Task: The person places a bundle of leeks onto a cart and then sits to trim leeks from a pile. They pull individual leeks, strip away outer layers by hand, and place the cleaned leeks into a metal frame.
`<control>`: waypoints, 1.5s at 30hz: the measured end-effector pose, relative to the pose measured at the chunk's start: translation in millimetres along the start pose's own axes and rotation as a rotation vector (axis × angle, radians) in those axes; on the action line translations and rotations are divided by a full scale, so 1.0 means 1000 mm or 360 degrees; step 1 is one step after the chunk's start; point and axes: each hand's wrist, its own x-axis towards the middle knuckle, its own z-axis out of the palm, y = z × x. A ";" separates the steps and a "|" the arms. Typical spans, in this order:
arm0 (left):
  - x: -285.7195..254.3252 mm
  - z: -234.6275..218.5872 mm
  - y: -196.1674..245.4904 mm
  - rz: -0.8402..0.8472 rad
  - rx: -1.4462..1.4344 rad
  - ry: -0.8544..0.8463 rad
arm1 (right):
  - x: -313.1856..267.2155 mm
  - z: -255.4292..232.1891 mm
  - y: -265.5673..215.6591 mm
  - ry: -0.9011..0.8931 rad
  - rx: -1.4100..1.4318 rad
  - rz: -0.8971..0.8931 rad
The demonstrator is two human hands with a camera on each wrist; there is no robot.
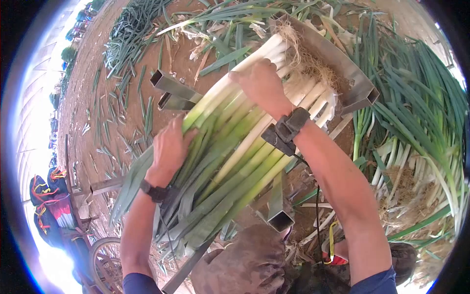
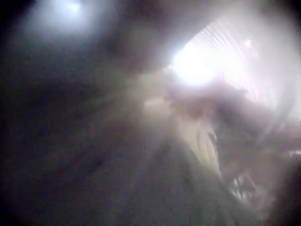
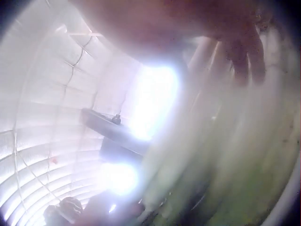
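A thick row of long green onions (image 1: 230, 142) lies slantwise over a metal frame, with brown roots (image 1: 313, 59) at the upper right and leaves toward the lower left. My right hand (image 1: 262, 85) grips white stalks below the roots, its fingers bent down over them. In the right wrist view, fingertips (image 3: 249, 61) press among the pale stalks. At the left edge of the row my left hand (image 1: 169, 147) holds the green part, thumb on top; its other fingers are partly hidden. The left wrist view is dark and blurred.
A metal trough-like end piece (image 1: 362, 93) stands beside the roots, and square tube ends (image 1: 169, 85) stick out at the left. More green onions (image 1: 416, 98) are heaped on the right. Cut leaves (image 1: 137, 34) litter the soil. A wheel (image 1: 105, 259) is at lower left.
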 end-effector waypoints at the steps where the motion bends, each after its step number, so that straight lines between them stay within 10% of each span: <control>1: 0.002 0.006 0.004 -0.0018 0.0079 0.0013 | -0.004 0.000 0.003 0.0056 0.0016 0.0006; 6: 0.011 0.010 0.012 -0.0254 0.0236 -0.0219 | 0.000 0.014 0.018 0.0232 0.0044 0.0102; 8: 0.012 0.014 0.017 -0.0207 0.0225 -0.0139 | 0.026 0.033 0.067 -0.0095 0.0153 -0.0265; 15: 0.001 0.023 -0.011 -0.0077 0.0124 0.0050 | -0.149 -0.058 0.061 -0.0100 0.1287 0.0309; 19: -0.010 0.002 -0.036 0.0414 -0.0020 0.0155 | -0.227 -0.059 0.168 0.0129 0.0338 -0.0003; 22: -0.031 -0.017 -0.063 0.0167 -0.0185 0.0049 | -0.247 -0.127 0.173 0.0378 -0.0395 -0.0360; 25: -0.061 -0.061 -0.049 0.0254 -0.0222 -0.0102 | -0.248 -0.238 0.152 0.0205 -0.1102 -0.0071; 29: -0.103 -0.105 -0.040 0.0175 -0.0282 -0.0204 | -0.282 -0.384 0.186 0.0676 -0.1680 -0.0223; 31: -0.121 -0.120 -0.032 0.0087 -0.0273 -0.0274 | -0.314 -0.443 0.195 0.0435 -0.2035 0.0406; 36: -0.174 -0.144 -0.034 0.0394 -0.0138 -0.0147 | -0.371 -0.465 0.247 0.0447 -0.2551 0.0187; 43: -0.235 -0.199 0.018 0.0144 -0.0387 -0.0100 | -0.360 -0.441 0.204 -0.0030 -0.2094 0.0616; 45: -0.252 -0.216 0.060 0.0137 -0.0361 -0.0026 | -0.346 -0.420 0.196 0.0132 -0.1307 0.0477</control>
